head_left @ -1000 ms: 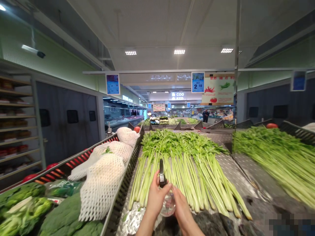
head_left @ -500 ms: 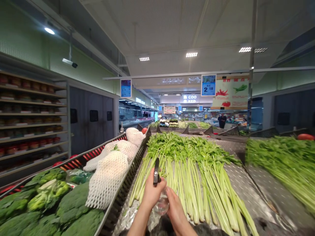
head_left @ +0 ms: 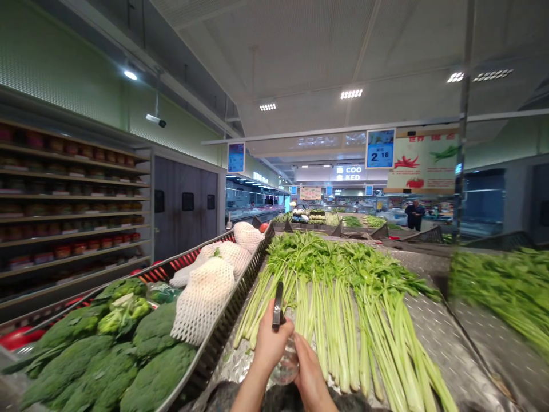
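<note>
A spray bottle (head_left: 286, 368) with a clear body and a black spray head is held upright in front of me. My left hand (head_left: 271, 339) is closed around its neck, just under the black head. From the other side, my right hand (head_left: 309, 366) wraps the clear body, its fingers pressed together. Past the hands, a wide row of celery (head_left: 338, 320) lies on a patterned metal tray (head_left: 446, 332), leaves at the far end and stalks toward me. The hands hover over the near left stalks; contact with them cannot be seen.
A black crate (head_left: 234, 294) at the left holds broccoli (head_left: 94, 366) and produce in white foam nets (head_left: 205, 292). A mirror panel (head_left: 506, 297) reflects celery at the right. Jar shelves (head_left: 72, 200) line the left wall. A person (head_left: 414, 216) stands far back.
My view has turned left, so more of the broccoli and jar shelves shows, and the celery sits farther right. Both hands keep their hold on the spray bottle.
</note>
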`<state>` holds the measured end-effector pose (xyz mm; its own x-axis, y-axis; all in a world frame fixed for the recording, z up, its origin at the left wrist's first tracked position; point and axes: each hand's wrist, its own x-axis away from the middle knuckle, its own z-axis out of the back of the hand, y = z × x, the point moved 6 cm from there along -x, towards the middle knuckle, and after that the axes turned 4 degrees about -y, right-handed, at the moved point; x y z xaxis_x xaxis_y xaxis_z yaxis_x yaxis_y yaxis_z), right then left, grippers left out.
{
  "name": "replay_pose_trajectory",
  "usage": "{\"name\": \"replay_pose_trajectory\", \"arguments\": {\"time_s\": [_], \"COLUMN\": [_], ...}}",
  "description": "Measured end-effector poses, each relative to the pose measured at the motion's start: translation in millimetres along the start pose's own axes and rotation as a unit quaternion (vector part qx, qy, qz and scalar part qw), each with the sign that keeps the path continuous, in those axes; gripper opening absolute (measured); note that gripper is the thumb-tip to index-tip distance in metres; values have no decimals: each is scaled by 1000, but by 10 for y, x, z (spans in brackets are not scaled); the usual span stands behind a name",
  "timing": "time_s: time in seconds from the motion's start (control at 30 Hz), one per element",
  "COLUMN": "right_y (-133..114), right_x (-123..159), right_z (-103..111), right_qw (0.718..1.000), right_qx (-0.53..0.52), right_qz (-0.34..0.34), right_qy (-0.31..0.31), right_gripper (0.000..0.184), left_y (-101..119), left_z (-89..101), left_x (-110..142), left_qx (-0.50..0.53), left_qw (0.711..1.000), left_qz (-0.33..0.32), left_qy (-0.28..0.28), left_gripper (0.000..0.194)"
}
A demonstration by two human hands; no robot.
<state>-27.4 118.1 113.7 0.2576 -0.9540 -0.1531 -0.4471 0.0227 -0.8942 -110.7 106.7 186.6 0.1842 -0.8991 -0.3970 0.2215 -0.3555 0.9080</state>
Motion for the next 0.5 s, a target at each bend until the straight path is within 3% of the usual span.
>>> {"name": "replay_pose_trajectory", "arguments": {"time_s": [0.1, 0.33, 0.5], "right_y": [-48, -175, -243], "right_x": [55, 136, 170], "right_z": [51, 235, 400], "right_qw": [1000, 998, 996], "right_qx": [-1, -40, -41], "right_qz": [-24, -8, -3], "right_qy": [9, 49, 81], "right_gripper": [57, 58, 56], "left_y": [56, 80, 118], "left_z": [-68, -328, -481], "left_x": [14, -52, -32], "left_qx": [-8, -73, -46], "left_qw": [1000, 997, 998], "left_qz": [-11, -19, -27], "left_qy": [-7, -21, -26], "left_gripper": [32, 23, 27]}}
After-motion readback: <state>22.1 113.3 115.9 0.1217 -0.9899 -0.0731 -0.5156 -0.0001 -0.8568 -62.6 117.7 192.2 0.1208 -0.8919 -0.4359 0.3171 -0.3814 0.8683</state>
